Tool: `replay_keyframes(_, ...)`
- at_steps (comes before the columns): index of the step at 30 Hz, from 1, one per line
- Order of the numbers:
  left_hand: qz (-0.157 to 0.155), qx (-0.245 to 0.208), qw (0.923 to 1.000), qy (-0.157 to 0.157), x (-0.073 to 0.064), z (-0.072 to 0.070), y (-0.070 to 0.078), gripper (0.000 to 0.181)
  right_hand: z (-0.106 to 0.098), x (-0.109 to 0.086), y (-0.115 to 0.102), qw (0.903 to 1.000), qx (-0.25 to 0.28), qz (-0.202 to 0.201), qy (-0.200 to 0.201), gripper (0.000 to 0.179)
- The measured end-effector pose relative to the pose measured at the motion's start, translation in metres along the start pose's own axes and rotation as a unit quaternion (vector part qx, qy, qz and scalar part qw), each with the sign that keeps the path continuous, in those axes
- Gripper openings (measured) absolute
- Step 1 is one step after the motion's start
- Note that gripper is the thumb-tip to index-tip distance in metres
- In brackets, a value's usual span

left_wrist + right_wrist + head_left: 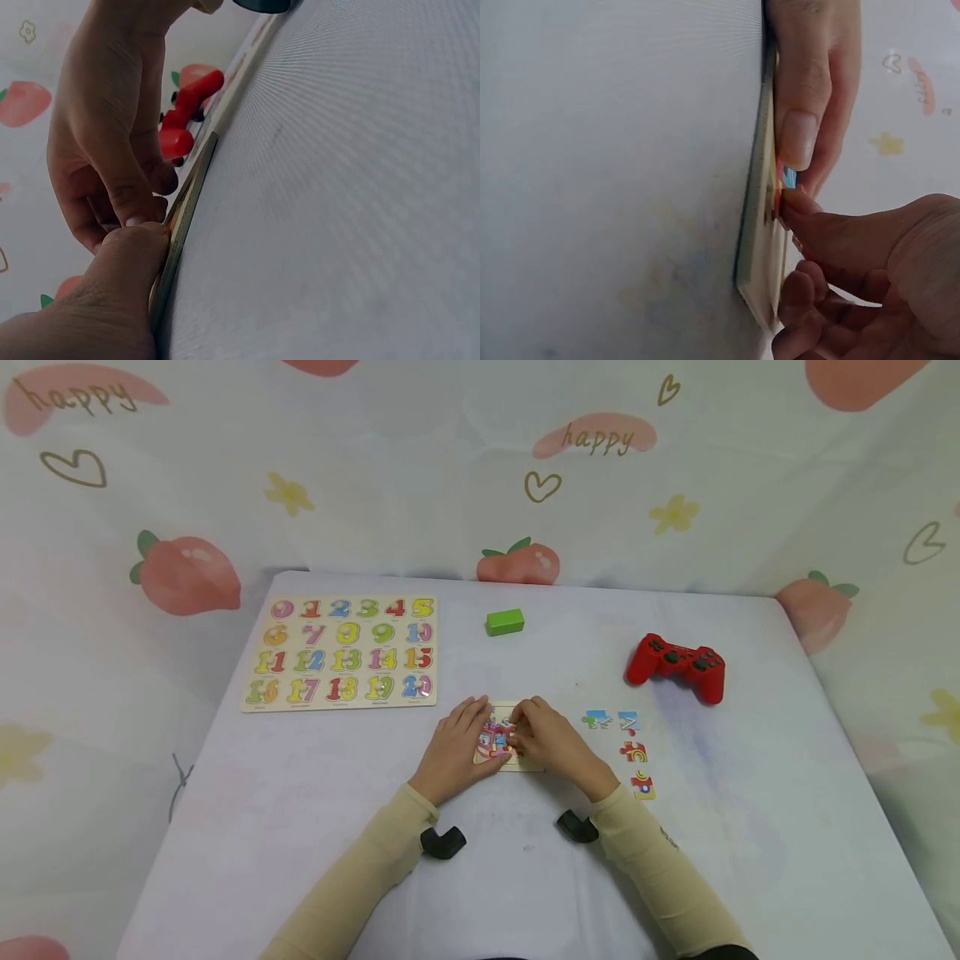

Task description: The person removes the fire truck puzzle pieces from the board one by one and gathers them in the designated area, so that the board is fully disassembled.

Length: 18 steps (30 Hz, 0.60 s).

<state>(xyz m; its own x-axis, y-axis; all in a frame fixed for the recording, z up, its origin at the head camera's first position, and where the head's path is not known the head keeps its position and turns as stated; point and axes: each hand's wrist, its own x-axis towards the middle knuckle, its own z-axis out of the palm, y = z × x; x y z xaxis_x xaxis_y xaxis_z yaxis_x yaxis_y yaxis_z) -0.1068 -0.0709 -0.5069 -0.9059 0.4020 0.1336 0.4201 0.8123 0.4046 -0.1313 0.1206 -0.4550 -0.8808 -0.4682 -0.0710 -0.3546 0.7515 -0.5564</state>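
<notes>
A small wooden jigsaw board [531,763] with colourful pieces in its left part lies on the table. My left hand [459,739] rests along the board's left side, fingers straight toward its far edge and thumb stretched along the near edge. In the right wrist view that thumb [799,139] presses on the pieces. Over the board's right part, my right hand [551,739] pinches a puzzle piece [781,202], mostly hidden by its fingers, right at the board's surface. Loose puzzle pieces [633,752] lie on the table to the right of the right hand.
A wooden number board [337,647] lies at the back left. A green block [505,622] sits at the back middle, and a red game controller [677,667] at the right. Black wrist-worn parts [442,843] hang below both sleeves. Behind the table is a printed cloth.
</notes>
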Motion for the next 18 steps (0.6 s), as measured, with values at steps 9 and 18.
replay_keyframes(9,-0.001,-0.002,1.0,0.007,-0.0005,-0.002,0.0014,0.082,-0.0026,0.0021,-0.0021,0.9977,0.059,0.034,-0.006,0.01)
replay_keyframes(18,-0.017,-0.023,0.9996,0.001,0.0003,-0.0035,0.0033,0.083,-0.0043,0.0035,-0.0003,0.9938,0.098,0.053,-0.002,0.01)
